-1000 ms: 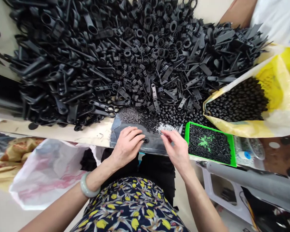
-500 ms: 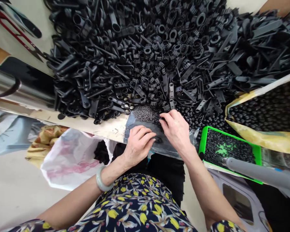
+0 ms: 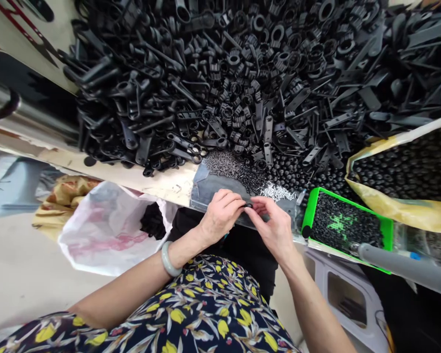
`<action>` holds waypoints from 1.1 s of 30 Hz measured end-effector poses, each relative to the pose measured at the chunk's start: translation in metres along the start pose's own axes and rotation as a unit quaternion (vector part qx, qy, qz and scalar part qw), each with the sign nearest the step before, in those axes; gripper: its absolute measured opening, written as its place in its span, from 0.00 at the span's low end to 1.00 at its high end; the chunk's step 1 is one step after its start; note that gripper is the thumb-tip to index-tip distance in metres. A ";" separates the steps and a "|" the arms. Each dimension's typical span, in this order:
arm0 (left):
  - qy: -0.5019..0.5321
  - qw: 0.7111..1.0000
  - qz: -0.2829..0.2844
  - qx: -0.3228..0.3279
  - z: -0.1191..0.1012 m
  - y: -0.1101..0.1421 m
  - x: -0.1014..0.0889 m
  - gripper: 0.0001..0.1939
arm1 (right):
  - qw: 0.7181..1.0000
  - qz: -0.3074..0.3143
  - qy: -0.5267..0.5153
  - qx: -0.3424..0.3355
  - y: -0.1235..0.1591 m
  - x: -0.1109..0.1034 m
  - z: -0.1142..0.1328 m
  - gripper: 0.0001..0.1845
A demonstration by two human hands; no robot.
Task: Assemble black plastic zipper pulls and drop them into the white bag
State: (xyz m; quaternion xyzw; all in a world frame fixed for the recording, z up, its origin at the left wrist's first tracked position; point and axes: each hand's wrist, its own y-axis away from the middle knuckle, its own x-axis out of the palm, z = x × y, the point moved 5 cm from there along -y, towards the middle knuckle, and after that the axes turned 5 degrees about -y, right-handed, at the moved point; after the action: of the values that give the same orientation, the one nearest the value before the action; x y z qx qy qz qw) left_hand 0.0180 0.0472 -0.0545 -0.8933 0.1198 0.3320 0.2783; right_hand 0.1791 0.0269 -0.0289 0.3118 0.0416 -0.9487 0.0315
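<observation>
A small black part [image 3: 248, 206] is pinched between the fingertips of the left hand [image 3: 220, 215] and right hand [image 3: 275, 226], over the grey mat [image 3: 209, 189]. Silver pins [image 3: 277, 192] lie just beyond; green tray [image 3: 347, 226] alongside. Half a second earlier the right hand was farther out, on the granule heap [image 3: 228, 169].

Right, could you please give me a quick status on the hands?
Left hand and right hand pinch a small black part together. Black plastic pile behind, nothing between.

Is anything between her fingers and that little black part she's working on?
No. Both the left hand and the right hand already pinch the small black part directly, just above the grey mat.
</observation>
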 end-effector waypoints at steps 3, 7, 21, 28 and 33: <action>-0.002 1.000 0.001 0.010 -0.001 0.000 -0.001 0.08 | 0.998 0.017 0.047 -0.041 -0.003 0.002 0.007 0.10; -0.020 1.000 -0.006 0.016 -0.001 0.000 0.000 0.08 | 0.994 0.027 0.093 -0.047 -0.002 0.003 0.013 0.10; 0.046 0.998 -0.026 0.037 -0.006 0.007 -0.012 0.21 | 0.998 -0.057 0.013 0.037 0.007 0.015 0.011 0.05; 0.037 0.997 -0.057 0.022 -0.008 0.002 -0.011 0.09 | 0.994 -0.098 -0.024 0.032 0.018 0.016 0.002 0.07; 0.042 0.998 -0.053 0.008 -0.009 0.001 -0.012 0.09 | 0.997 -0.071 -0.013 0.038 0.008 0.014 0.003 0.05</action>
State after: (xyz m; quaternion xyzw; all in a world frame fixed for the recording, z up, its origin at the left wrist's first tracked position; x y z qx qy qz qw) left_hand 0.0133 0.0417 -0.0410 -0.9095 0.0862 0.2775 0.2971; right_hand 0.1663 0.0186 -0.0350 0.2963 0.0274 -0.9535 -0.0474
